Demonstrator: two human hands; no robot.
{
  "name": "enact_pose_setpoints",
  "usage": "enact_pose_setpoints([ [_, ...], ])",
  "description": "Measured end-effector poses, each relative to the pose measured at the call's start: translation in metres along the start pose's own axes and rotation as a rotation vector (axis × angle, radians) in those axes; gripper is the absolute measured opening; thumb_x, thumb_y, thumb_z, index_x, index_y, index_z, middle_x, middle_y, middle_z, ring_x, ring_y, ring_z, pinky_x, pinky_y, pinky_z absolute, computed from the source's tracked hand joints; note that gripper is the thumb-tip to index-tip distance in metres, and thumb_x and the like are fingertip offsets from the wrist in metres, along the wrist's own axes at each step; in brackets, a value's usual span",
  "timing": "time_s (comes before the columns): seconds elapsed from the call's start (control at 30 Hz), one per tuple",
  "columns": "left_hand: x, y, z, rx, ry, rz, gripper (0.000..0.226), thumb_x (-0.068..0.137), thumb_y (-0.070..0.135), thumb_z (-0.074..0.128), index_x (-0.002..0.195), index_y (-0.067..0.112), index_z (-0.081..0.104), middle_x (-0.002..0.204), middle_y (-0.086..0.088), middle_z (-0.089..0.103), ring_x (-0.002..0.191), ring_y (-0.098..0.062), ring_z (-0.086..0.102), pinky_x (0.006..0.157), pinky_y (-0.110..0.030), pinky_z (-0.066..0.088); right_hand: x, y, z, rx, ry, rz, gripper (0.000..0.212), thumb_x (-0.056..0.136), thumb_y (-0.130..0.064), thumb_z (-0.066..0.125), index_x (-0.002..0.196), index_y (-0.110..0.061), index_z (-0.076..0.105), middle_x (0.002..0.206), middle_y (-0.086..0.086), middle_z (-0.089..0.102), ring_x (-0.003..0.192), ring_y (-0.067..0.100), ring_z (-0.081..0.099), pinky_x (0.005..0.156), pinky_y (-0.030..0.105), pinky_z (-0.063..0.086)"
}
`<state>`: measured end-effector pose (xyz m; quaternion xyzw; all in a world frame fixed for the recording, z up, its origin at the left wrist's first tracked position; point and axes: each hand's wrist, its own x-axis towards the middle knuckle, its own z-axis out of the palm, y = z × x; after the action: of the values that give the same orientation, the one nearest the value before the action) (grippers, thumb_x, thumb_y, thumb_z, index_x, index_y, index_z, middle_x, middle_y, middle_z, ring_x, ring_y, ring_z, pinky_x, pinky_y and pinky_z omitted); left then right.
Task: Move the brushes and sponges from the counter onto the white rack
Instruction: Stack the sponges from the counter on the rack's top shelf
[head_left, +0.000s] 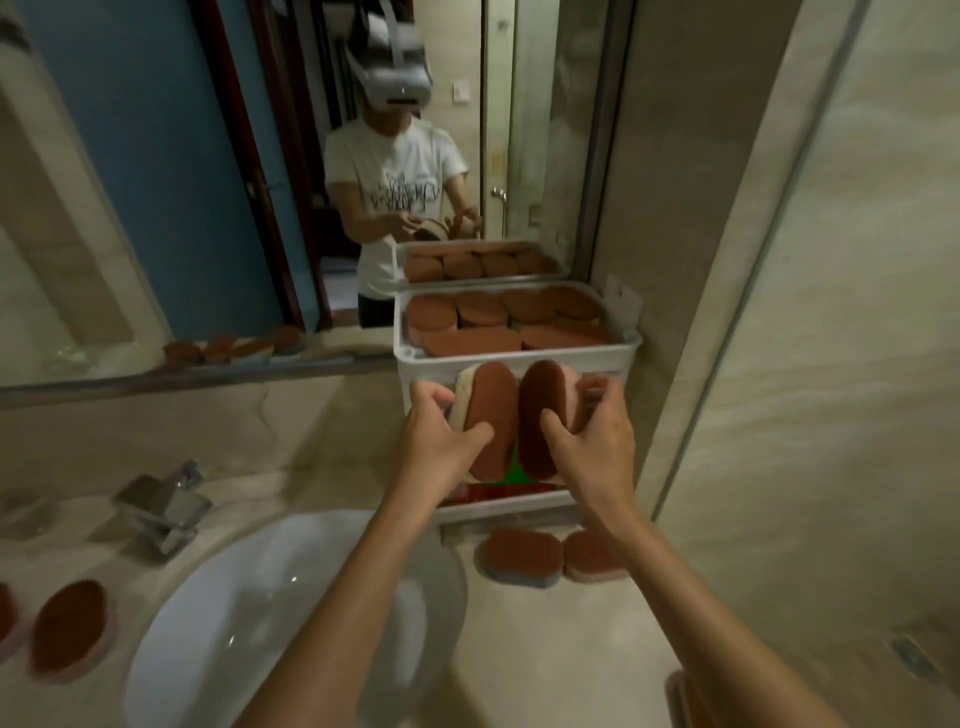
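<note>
Bathroom marble and a wall mirror (156, 208) frame the scene as a person loads a two-tier white rack (519, 358) standing at the far right of the counter (545, 649). Each hand carries one oval sponge with a rust-brown scouring face: the left hand (441, 441) has its grip closed on a cream-backed sponge (491, 421), thumb across the brown face and fingers behind, while the right hand (592, 441) has its grip closed on a pink-backed sponge (540, 421) the same way. Both are held on edge, just beside each other, in front of the rack's lower tier (498, 501), where red and green items already lie. The upper tier (509, 322) looks full of brown-topped sponges. To do this step well, it seems best to tip each sponge flat, slide it under the upper tier without knocking the front rim, and let go only once it rests inside. Two more sponges (522, 557) lie on the counter just near of the rack, and others (70, 629) wait at the near left beyond the white sink (218, 623), with the chrome tap (166, 506) between. Several more appear along the ledge (234, 348) under the mirror, so the job looks well along but unfinished.
</note>
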<state>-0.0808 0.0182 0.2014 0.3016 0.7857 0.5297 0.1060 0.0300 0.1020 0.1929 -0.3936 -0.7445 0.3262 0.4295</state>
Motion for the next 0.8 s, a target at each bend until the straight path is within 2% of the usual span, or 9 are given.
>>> enact_pose_setpoints([
  [0.1, 0.021, 0.024, -0.015, -0.008, 0.006, 0.057, 0.037, 0.078, 0.016, 0.067, 0.097, 0.017, 0.036, 0.077, 0.008, 0.042, 0.072, -0.015, 0.048, 0.072, -0.035, 0.047, 0.022, -0.020, 0.002, 0.089, 0.008, -0.043, 0.041, 0.081, -0.017, 0.066, 0.116, -0.012, 0.045, 0.112, 0.003, 0.054, 0.100, 0.016, 0.053, 0.082, 0.026, 0.044],
  [0.17, 0.037, 0.034, -0.023, -0.004, 0.019, 0.078, 0.036, 0.080, 0.019, 0.066, 0.099, 0.018, 0.036, 0.078, 0.009, 0.042, 0.068, -0.010, 0.047, 0.065, -0.031, 0.044, 0.039, -0.032, 0.004, 0.164, -0.016, -0.046, 0.042, 0.081, -0.015, 0.065, 0.117, -0.013, 0.044, 0.111, -0.001, 0.050, 0.102, 0.014, 0.051, 0.084, 0.027, 0.046],
  [0.23, 0.055, 0.044, -0.030, -0.019, 0.032, 0.063, 0.034, 0.083, 0.020, 0.064, 0.103, 0.018, 0.037, 0.084, 0.007, 0.047, 0.073, -0.011, 0.051, 0.059, -0.028, 0.043, 0.059, -0.042, 0.008, 0.209, -0.030, -0.029, 0.039, 0.081, -0.013, 0.064, 0.115, -0.014, 0.046, 0.113, 0.002, 0.053, 0.103, 0.015, 0.052, 0.085, 0.028, 0.045],
  [0.33, 0.083, 0.051, -0.038, -0.023, 0.099, 0.039, 0.033, 0.085, 0.020, 0.061, 0.108, 0.016, 0.038, 0.100, -0.001, 0.050, 0.084, -0.018, 0.055, 0.058, -0.027, 0.046, 0.096, -0.052, 0.019, 0.270, -0.014, 0.049, 0.031, 0.084, -0.015, 0.061, 0.113, -0.012, 0.053, 0.118, 0.009, 0.057, 0.102, 0.020, 0.057, 0.082, 0.029, 0.049],
  [0.43, 0.116, 0.050, -0.042, -0.051, 0.134, -0.024, 0.029, 0.087, 0.018, 0.060, 0.104, 0.015, 0.037, 0.106, -0.006, 0.052, 0.091, -0.021, 0.055, 0.063, -0.030, 0.049, 0.126, -0.053, 0.033, 0.276, -0.029, 0.112, 0.029, 0.089, -0.016, 0.057, 0.117, -0.010, 0.054, 0.120, 0.011, 0.058, 0.100, 0.019, 0.058, 0.084, 0.032, 0.053],
  [0.53, 0.153, 0.041, -0.040, -0.102, 0.104, -0.133, 0.038, 0.086, 0.017, 0.059, 0.117, 0.000, 0.046, 0.112, -0.012, 0.060, 0.100, -0.027, 0.061, 0.077, -0.037, 0.052, 0.150, -0.052, 0.050, 0.259, -0.058, 0.180, 0.032, 0.092, -0.016, 0.053, 0.123, -0.006, 0.051, 0.121, 0.013, 0.060, 0.106, 0.024, 0.059, 0.091, 0.038, 0.053],
  [0.57, 0.164, 0.038, -0.039, -0.123, 0.086, -0.171, 0.040, 0.086, 0.017, 0.058, 0.119, -0.002, 0.049, 0.114, -0.017, 0.062, 0.103, -0.030, 0.062, 0.076, -0.037, 0.051, 0.157, -0.051, 0.056, 0.257, -0.074, 0.214, 0.034, 0.093, -0.015, 0.052, 0.125, -0.006, 0.051, 0.122, 0.014, 0.060, 0.110, 0.027, 0.059, 0.094, 0.040, 0.052],
  [0.63, 0.183, 0.031, -0.035, -0.156, 0.049, -0.236, 0.038, 0.087, 0.015, 0.056, 0.122, -0.001, 0.052, 0.118, -0.019, 0.062, 0.107, -0.032, 0.060, 0.073, -0.033, 0.046, 0.170, -0.051, 0.070, 0.256, -0.116, 0.275, 0.035, 0.094, -0.016, 0.051, 0.127, -0.004, 0.051, 0.122, 0.015, 0.060, 0.113, 0.029, 0.058, 0.097, 0.041, 0.050],
  [0.8, 0.213, 0.018, -0.023, -0.189, 0.004, -0.325, 0.037, 0.090, 0.013, 0.053, 0.125, 0.003, 0.052, 0.122, -0.017, 0.061, 0.111, -0.031, 0.059, 0.092, -0.040, 0.052, 0.195, -0.043, 0.102, 0.250, -0.223, 0.340, 0.035, 0.094, -0.018, 0.049, 0.127, -0.006, 0.051, 0.123, 0.016, 0.059, 0.113, 0.031, 0.058, 0.095, 0.040, 0.050],
])
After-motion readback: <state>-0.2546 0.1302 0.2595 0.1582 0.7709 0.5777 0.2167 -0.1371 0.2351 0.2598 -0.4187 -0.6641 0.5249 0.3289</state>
